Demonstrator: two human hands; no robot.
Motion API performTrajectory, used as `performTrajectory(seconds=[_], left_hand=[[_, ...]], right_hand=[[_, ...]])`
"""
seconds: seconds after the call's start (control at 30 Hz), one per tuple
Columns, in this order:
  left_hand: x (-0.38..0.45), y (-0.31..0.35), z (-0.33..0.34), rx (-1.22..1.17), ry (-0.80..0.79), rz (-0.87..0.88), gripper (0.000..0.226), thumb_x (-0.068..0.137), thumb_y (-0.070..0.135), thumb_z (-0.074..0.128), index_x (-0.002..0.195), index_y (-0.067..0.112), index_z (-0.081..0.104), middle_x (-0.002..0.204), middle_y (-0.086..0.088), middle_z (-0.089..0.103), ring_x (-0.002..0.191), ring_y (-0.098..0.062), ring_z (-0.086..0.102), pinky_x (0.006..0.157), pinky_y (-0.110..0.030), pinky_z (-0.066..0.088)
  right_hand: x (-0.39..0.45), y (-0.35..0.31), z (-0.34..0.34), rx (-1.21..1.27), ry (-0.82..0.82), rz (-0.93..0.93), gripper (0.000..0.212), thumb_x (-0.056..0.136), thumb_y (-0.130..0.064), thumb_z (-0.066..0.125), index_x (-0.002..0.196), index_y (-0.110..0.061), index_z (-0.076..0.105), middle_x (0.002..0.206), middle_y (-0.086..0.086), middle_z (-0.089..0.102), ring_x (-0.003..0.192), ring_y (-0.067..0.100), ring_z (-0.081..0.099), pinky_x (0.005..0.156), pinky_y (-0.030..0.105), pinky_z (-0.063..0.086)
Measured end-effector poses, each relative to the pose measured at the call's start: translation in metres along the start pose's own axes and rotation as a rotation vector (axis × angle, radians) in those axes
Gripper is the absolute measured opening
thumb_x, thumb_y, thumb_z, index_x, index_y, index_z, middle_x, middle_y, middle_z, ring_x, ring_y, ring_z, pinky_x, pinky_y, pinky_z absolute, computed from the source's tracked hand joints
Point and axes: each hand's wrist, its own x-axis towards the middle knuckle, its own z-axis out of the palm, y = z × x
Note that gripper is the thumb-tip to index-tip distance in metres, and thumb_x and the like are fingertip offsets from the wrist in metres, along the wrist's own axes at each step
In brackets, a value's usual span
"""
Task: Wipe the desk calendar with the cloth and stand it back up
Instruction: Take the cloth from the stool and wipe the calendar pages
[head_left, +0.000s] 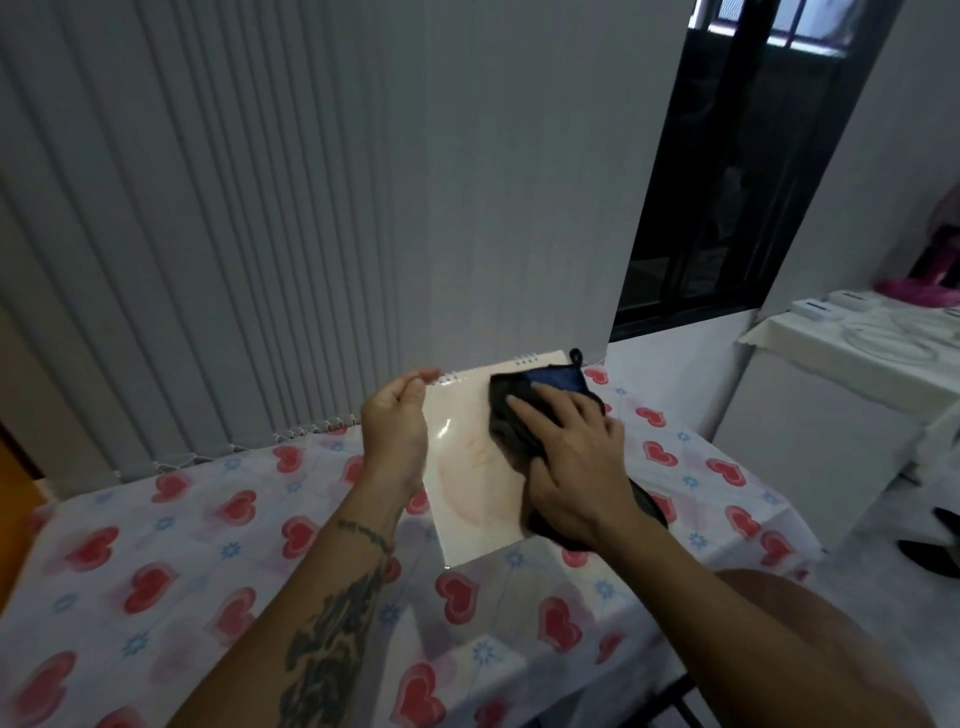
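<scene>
Heart-printed tablecloth is lying under my forearms. On it the desk calendar is lying flat; my left hand is curling round its 9 o'clock edge, and my right hand is pressing spread fingers on the dark cloth at its 3 o'clock side. Vertical blinds are hanging close at 12 o'clock.

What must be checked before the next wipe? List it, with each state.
1. The desk calendar lies flat on the heart-print tablecloth: ok.
2. The cloth sits on the calendar's page: ok.
3. The right hand presses the cloth with spread fingers: ok.
4. The left hand steadies the calendar's far left corner: cannot tell, blurred.
5. The calendar stands back up: not ok, not yet done.
</scene>
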Motion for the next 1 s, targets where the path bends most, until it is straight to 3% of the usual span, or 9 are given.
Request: performTrajectory(seconds=[0.1, 0.2, 0.3, 0.37, 0.43, 0.6, 0.77, 0.87, 1.0], left_hand=[[-0.003, 0.003, 0.008, -0.012, -0.064, 0.016, 0.037, 0.097, 0.015, 0.048, 0.081, 0.032, 0.078, 0.101, -0.008, 0.074, 0.105, -0.033, 0.066, 0.096, -0.054, 0.052], [0.001, 0.007, 0.005, -0.013, -0.032, 0.020, 0.036, 0.097, 0.016, 0.050, 0.080, 0.031, 0.078, 0.101, -0.008, 0.075, 0.104, -0.034, 0.066, 0.095, -0.052, 0.053], [0.008, 0.012, -0.003, -0.031, 0.057, 0.013, 0.032, 0.097, 0.015, 0.052, 0.080, 0.027, 0.076, 0.092, 0.001, 0.075, 0.089, -0.024, 0.067, 0.080, -0.038, 0.058], [0.015, 0.014, -0.007, -0.048, 0.089, 0.003, 0.033, 0.097, 0.014, 0.051, 0.079, 0.027, 0.075, 0.077, 0.013, 0.074, 0.073, -0.010, 0.065, 0.062, -0.024, 0.055], [0.018, 0.013, -0.007, -0.054, 0.091, 0.000, 0.033, 0.098, 0.013, 0.051, 0.080, 0.026, 0.074, 0.070, 0.018, 0.072, 0.065, -0.001, 0.064, 0.055, -0.015, 0.051], [0.009, 0.001, 0.010, -0.105, 0.050, -0.091, 0.030, 0.098, 0.012, 0.048, 0.084, 0.022, 0.073, 0.081, 0.000, 0.070, 0.074, -0.017, 0.063, 0.061, -0.025, 0.054], [0.009, 0.001, 0.014, -0.160, 0.027, -0.119, 0.030, 0.100, 0.009, 0.047, 0.088, 0.019, 0.073, 0.090, -0.008, 0.073, 0.083, -0.023, 0.066, 0.078, -0.038, 0.057], [0.011, 0.005, 0.013, -0.125, 0.014, -0.093, 0.029, 0.100, 0.008, 0.047, 0.090, 0.018, 0.073, 0.106, -0.017, 0.072, 0.096, -0.032, 0.066, 0.094, -0.050, 0.054], [0.012, 0.006, 0.007, -0.107, 0.057, -0.104, 0.032, 0.100, 0.011, 0.048, 0.085, 0.021, 0.074, 0.097, -0.008, 0.074, 0.090, -0.027, 0.065, 0.084, -0.046, 0.057]], right_hand=[[0.015, -0.014, 0.004, -0.067, -0.031, -0.165, 0.065, 0.082, -0.039, 0.041, 0.146, -0.039, 0.033, 0.158, -0.001, 0.030, 0.141, 0.028, 0.024, 0.106, 0.053, 0.026], [0.023, -0.002, 0.000, -0.045, -0.061, -0.064, 0.070, 0.080, -0.038, 0.042, 0.148, -0.042, 0.026, 0.161, -0.002, 0.022, 0.146, 0.026, 0.016, 0.113, 0.056, 0.019], [0.014, 0.011, -0.002, 0.056, -0.026, 0.122, 0.071, 0.080, -0.030, 0.040, 0.149, -0.037, 0.029, 0.161, 0.000, 0.023, 0.148, 0.026, 0.015, 0.117, 0.056, 0.017], [-0.004, 0.010, 0.004, 0.083, -0.020, 0.096, 0.069, 0.081, -0.025, 0.041, 0.149, -0.033, 0.034, 0.161, 0.001, 0.025, 0.148, 0.029, 0.016, 0.119, 0.054, 0.017], [-0.025, 0.001, 0.012, 0.067, -0.017, 0.013, 0.069, 0.081, -0.023, 0.045, 0.149, -0.033, 0.035, 0.160, 0.002, 0.028, 0.148, 0.031, 0.016, 0.119, 0.055, 0.016], [-0.037, -0.037, 0.030, -0.028, -0.042, -0.187, 0.068, 0.077, -0.032, 0.041, 0.145, -0.035, 0.035, 0.155, 0.001, 0.037, 0.145, 0.035, 0.023, 0.115, 0.062, 0.018], [-0.010, -0.022, 0.029, -0.086, -0.082, -0.212, 0.067, 0.081, -0.038, 0.040, 0.148, -0.035, 0.032, 0.161, 0.002, 0.026, 0.149, 0.032, 0.012, 0.117, 0.061, 0.013], [0.002, -0.007, 0.028, -0.034, -0.041, -0.134, 0.066, 0.083, -0.038, 0.039, 0.149, -0.035, 0.032, 0.162, 0.003, 0.022, 0.150, 0.030, 0.008, 0.119, 0.056, 0.011], [0.008, 0.011, 0.024, 0.043, 0.041, 0.103, 0.061, 0.088, -0.033, 0.039, 0.149, -0.030, 0.036, 0.161, 0.004, 0.026, 0.149, 0.031, 0.015, 0.118, 0.057, 0.016]])
